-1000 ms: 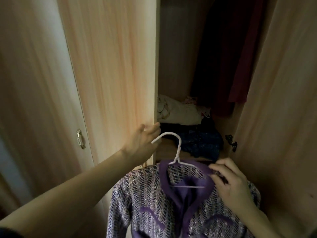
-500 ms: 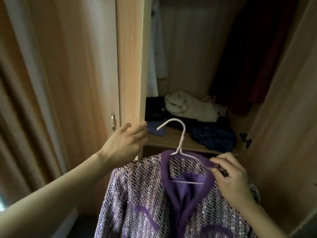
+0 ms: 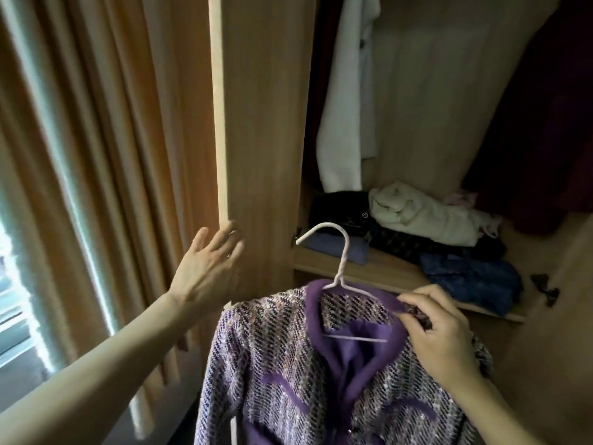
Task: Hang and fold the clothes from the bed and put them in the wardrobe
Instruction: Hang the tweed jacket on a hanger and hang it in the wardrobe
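In front of the open wardrobe (image 3: pixel 417 91), a purple jacket (image 3: pixel 288 364) is held up on a white hanger (image 3: pixel 341 268). The jacket's shoulder and the hanger arm beneath it are pinched by the right hand (image 3: pixel 442 335), fingers curled around the fabric. The left hand (image 3: pixel 205 264) is kept released, fingers straight, its fingertips touching the edge of the door (image 3: pixel 263 123). On the shelf (image 3: pixel 369 273) behind the hook, folded and crumpled clothes (image 3: pixel 423 216) are piled. A white garment (image 3: pixel 346 107) is hung above them. Curtains (image 3: pixel 96 155) are seen at the left.
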A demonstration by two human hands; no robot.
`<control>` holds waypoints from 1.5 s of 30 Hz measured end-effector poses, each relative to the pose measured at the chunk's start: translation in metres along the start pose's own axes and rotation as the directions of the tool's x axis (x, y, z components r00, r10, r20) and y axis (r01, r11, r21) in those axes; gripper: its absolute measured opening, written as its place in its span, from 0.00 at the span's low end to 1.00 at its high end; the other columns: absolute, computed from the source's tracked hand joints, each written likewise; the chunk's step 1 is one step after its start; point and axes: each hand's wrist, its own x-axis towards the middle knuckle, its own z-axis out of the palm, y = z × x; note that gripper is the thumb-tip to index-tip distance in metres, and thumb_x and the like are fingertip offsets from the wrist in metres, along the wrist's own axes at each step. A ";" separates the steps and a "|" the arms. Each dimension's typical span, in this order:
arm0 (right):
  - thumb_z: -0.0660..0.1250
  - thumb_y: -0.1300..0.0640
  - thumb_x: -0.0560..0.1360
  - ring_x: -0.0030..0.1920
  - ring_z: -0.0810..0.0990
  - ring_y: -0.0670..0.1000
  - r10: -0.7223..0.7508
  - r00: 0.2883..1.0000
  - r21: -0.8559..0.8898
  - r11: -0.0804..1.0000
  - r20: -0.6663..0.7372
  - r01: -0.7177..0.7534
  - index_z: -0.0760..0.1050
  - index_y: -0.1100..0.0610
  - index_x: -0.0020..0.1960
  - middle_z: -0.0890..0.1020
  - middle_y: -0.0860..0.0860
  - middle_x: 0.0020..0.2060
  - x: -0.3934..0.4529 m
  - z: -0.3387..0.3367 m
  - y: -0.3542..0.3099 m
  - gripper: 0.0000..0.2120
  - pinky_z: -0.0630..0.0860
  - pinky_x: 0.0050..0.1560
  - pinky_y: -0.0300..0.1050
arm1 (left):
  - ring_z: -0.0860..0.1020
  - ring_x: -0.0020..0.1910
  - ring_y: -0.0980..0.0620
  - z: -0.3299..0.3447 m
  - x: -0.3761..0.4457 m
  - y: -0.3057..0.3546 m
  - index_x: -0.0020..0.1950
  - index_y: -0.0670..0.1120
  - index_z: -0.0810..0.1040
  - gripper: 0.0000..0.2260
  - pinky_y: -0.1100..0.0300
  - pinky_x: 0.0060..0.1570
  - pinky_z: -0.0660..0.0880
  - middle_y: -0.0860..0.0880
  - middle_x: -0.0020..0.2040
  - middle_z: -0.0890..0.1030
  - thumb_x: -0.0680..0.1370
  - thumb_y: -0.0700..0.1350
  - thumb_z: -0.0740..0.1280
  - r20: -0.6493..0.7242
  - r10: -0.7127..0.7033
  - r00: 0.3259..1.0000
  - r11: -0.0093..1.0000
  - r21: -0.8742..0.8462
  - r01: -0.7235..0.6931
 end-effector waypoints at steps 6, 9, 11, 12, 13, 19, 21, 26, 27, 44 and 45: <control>0.75 0.70 0.68 0.45 0.78 0.45 0.008 1.000 0.041 0.999 0.011 -0.008 0.81 0.59 0.50 0.76 0.45 0.45 0.010 0.014 -0.010 0.13 0.75 0.45 0.44 | 0.39 0.80 0.47 0.021 -0.007 0.005 0.81 0.43 0.52 0.35 0.37 0.75 0.44 0.46 0.82 0.51 0.77 0.52 0.61 0.174 -0.005 0.985 0.995 0.099 -0.012; 0.75 0.70 0.69 0.45 0.78 0.47 0.000 1.000 0.034 0.999 0.011 0.000 0.81 0.60 0.50 0.76 0.46 0.45 0.014 0.010 -0.009 0.12 0.76 0.45 0.46 | 0.38 0.80 0.48 0.017 -0.004 0.016 0.81 0.43 0.53 0.34 0.37 0.75 0.43 0.46 0.82 0.52 0.77 0.48 0.60 0.139 -0.019 0.990 0.996 0.094 0.005; 0.75 0.70 0.70 0.45 0.78 0.47 -0.005 1.000 0.033 0.999 0.009 0.004 0.81 0.60 0.50 0.76 0.46 0.45 0.014 0.007 -0.009 0.11 0.75 0.45 0.46 | 0.47 0.80 0.46 0.016 -0.004 0.015 0.77 0.41 0.64 0.32 0.37 0.73 0.53 0.44 0.78 0.64 0.74 0.47 0.66 0.083 -0.040 0.996 0.997 0.072 0.034; 0.74 0.69 0.70 0.44 0.78 0.47 -0.003 1.000 0.033 0.999 0.005 0.003 0.81 0.60 0.50 0.76 0.46 0.45 0.014 0.005 -0.009 0.11 0.75 0.44 0.46 | 0.52 0.79 0.46 0.016 -0.004 0.013 0.74 0.41 0.68 0.31 0.37 0.71 0.57 0.43 0.75 0.68 0.72 0.47 0.69 0.060 -0.050 0.997 0.997 0.055 0.047; 0.74 0.69 0.70 0.44 0.78 0.48 0.001 1.000 0.033 0.999 0.000 -0.001 0.81 0.60 0.50 0.76 0.46 0.45 0.014 0.004 -0.009 0.10 0.75 0.44 0.46 | 0.55 0.78 0.45 0.017 -0.005 0.011 0.72 0.40 0.70 0.31 0.37 0.69 0.60 0.44 0.72 0.71 0.71 0.47 0.71 0.044 -0.057 0.997 0.998 0.042 0.055; 0.75 0.69 0.70 0.44 0.79 0.49 0.017 1.000 0.021 1.000 -0.008 -0.017 0.81 0.60 0.49 0.76 0.47 0.44 0.013 0.002 -0.007 0.11 0.75 0.44 0.48 | 0.53 0.80 0.46 0.017 -0.008 0.017 0.74 0.43 0.67 0.29 0.36 0.71 0.59 0.44 0.74 0.69 0.74 0.47 0.67 0.062 -0.059 0.996 0.998 -0.025 0.061; 0.75 0.69 0.70 0.44 0.79 0.48 0.021 1.000 0.020 1.000 -0.005 -0.021 0.81 0.60 0.49 0.76 0.47 0.45 0.012 0.000 -0.006 0.10 0.75 0.45 0.48 | 0.53 0.80 0.44 0.017 -0.009 0.028 0.74 0.44 0.66 0.28 0.37 0.72 0.59 0.44 0.72 0.70 0.74 0.47 0.62 0.068 -0.095 0.993 0.989 -0.108 0.102; 0.75 0.69 0.69 0.43 0.79 0.49 0.025 0.999 -0.005 1.000 -0.024 -0.025 0.81 0.60 0.49 0.77 0.47 0.45 0.007 -0.003 -0.004 0.11 0.76 0.44 0.50 | 0.67 0.72 0.43 0.007 -0.012 0.059 0.65 0.48 0.73 0.22 0.43 0.67 0.66 0.49 0.63 0.78 0.79 0.54 0.50 0.024 -0.161 0.987 0.894 -0.419 0.156; 0.76 0.69 0.69 0.43 0.79 0.49 0.025 0.999 -0.008 1.000 -0.028 -0.025 0.81 0.60 0.49 0.77 0.47 0.44 0.007 -0.003 -0.004 0.11 0.76 0.44 0.50 | 0.72 0.68 0.44 0.004 -0.012 0.065 0.63 0.50 0.74 0.20 0.46 0.64 0.68 0.51 0.60 0.79 0.80 0.55 0.51 0.009 -0.137 0.991 0.869 -0.479 0.125; 0.77 0.68 0.68 0.49 0.79 0.46 0.053 0.979 -0.096 0.993 -0.198 -0.074 0.80 0.57 0.51 0.78 0.45 0.47 0.026 -0.078 0.040 0.15 0.77 0.52 0.48 | 0.74 0.53 0.53 -0.026 0.058 0.157 0.59 0.48 0.75 0.10 0.61 0.54 0.70 0.57 0.54 0.73 0.79 0.43 0.62 -0.433 -0.137 0.891 0.558 -0.777 -0.292; 0.77 0.67 0.68 0.49 0.79 0.48 0.052 0.976 -0.103 0.992 -0.211 -0.075 0.79 0.56 0.51 0.78 0.45 0.47 0.031 -0.081 0.048 0.15 0.77 0.51 0.53 | 0.74 0.53 0.53 -0.027 0.066 0.161 0.59 0.47 0.76 0.10 0.61 0.55 0.70 0.57 0.55 0.73 0.79 0.43 0.61 -0.446 -0.133 0.885 0.556 -0.773 -0.306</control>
